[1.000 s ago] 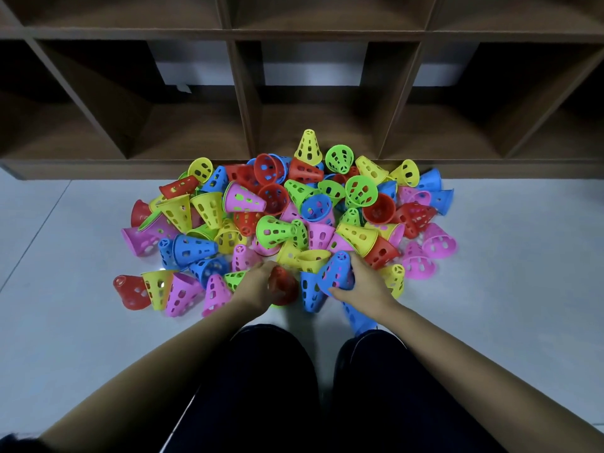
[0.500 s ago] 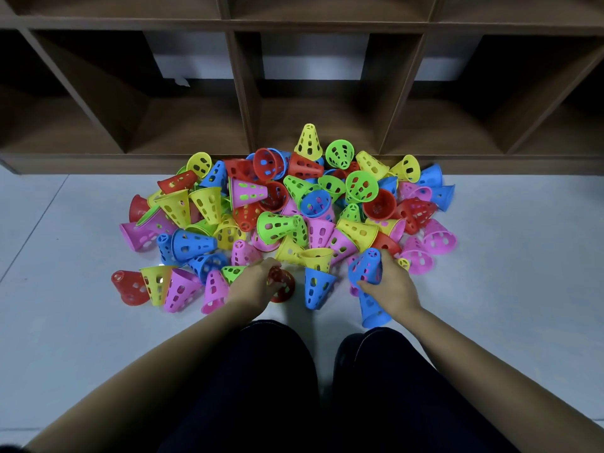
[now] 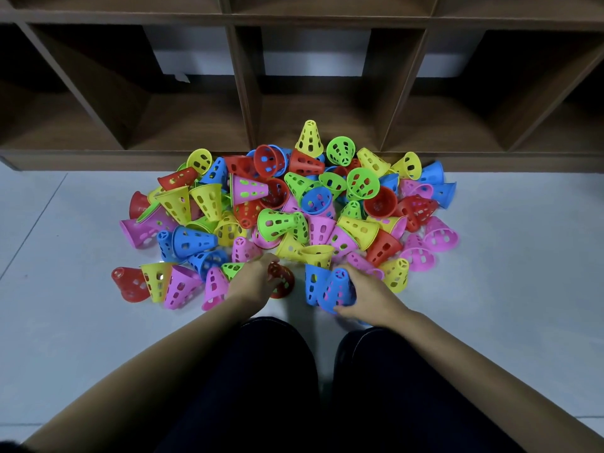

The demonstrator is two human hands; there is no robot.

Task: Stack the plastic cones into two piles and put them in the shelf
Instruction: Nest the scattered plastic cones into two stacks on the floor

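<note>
Cones (image 3: 277, 223) are being picked from a heap on the floor (image 3: 65, 256) before the shelf (image 3: 248, 93): 1 red cone (image 3: 282, 282) is being gripped by the left hand (image 3: 250, 284), 1 blue cone (image 3: 338, 291) by the right hand (image 3: 371, 297) — light, stiff plastic, likely best pinched at rims.

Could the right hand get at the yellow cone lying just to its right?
Probably yes: the yellow cone lies uncovered at the pile's near edge, beside the right hand. But that hand is gripping a blue cone.
</note>
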